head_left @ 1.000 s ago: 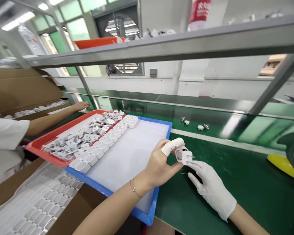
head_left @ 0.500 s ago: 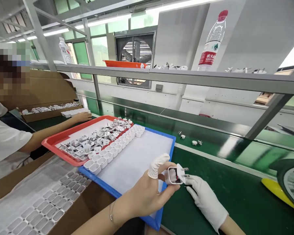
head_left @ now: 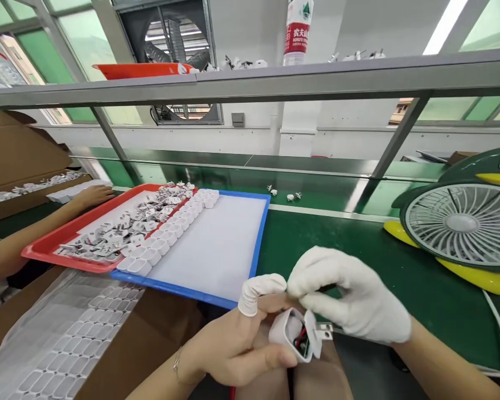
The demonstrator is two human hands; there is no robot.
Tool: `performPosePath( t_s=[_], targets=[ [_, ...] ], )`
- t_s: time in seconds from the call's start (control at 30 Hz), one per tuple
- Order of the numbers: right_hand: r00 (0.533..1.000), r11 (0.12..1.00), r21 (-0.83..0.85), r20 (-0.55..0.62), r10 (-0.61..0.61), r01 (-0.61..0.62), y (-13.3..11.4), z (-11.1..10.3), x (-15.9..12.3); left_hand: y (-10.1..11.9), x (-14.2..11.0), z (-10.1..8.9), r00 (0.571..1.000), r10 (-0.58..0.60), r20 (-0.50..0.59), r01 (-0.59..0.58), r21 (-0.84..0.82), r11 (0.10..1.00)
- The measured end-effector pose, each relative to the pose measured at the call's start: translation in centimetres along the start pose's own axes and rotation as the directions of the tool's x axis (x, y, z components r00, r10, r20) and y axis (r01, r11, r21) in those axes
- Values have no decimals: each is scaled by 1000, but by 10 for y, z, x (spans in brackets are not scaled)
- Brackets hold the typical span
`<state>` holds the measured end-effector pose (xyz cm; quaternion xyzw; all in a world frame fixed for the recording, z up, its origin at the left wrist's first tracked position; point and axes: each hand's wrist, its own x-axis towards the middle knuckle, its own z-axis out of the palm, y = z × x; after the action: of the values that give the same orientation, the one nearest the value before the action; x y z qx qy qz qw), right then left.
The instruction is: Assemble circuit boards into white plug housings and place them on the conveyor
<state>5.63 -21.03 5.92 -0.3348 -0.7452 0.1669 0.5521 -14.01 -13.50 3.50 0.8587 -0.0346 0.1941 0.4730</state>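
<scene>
Holding white charger plug [head_left: 296, 334], both hands [head_left: 237, 347], bottle [head_left: 298, 29] label Chinese

trays: 2 [head_left: 45, 253] | fans: 1 [head_left: 462, 225] | bottles: 1 [head_left: 299, 28] | hands: 3 [head_left: 233, 347]

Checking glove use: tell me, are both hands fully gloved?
No: the right hand wears a white glove; the left hand has only a finger cot.

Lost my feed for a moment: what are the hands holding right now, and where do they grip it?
The left hand cups a white charger housing by its body; the gloved right hand rests at its pronged cap.
</scene>
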Motion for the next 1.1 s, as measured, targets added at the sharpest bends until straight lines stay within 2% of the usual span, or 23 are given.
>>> performPosePath(
  t_s=[0.1, 0.23, 0.33, 0.47, 0.67, 0.8, 1.0, 1.1],
  targets=[
    [998, 1000, 5, 53, -25, 24, 1, 6, -17, -4, -5, 15, 999, 4, 33, -2, -88, 996],
    [982, 992, -120, 188, -3, 26, -9, 5, -38, -11, -14, 28, 995, -94, 17, 95, -153, 984],
    [986, 970, -239, 166, 7, 34, -11, 5, -46, -12, -15, 30, 995, -100, 0, 98, -162, 982],
    [984, 954, -298, 177, 21, 34, -7, 7, -52, -11, -12, 29, 996, -65, 59, 73, -156, 985],
    [993, 923, -385, 110, 46, 0, -9, 9, -57, -14, -14, 33, 988, -135, 72, 150, -259, 954],
    [988, 926, -378, 139, 61, -4, -7, 9, -58, -17, -15, 35, 991, -128, 45, 136, -302, 943],
    [974, 932, -362, 205, 100, -19, -5, 10, -55, -19, -15, 31, 978, -169, 121, 198, -292, 936],
    [961, 937, -348, 248, 123, -30, -7, 9, -53, -21, -13, 33, 975, -190, 118, 217, -290, 932]
  ],
)
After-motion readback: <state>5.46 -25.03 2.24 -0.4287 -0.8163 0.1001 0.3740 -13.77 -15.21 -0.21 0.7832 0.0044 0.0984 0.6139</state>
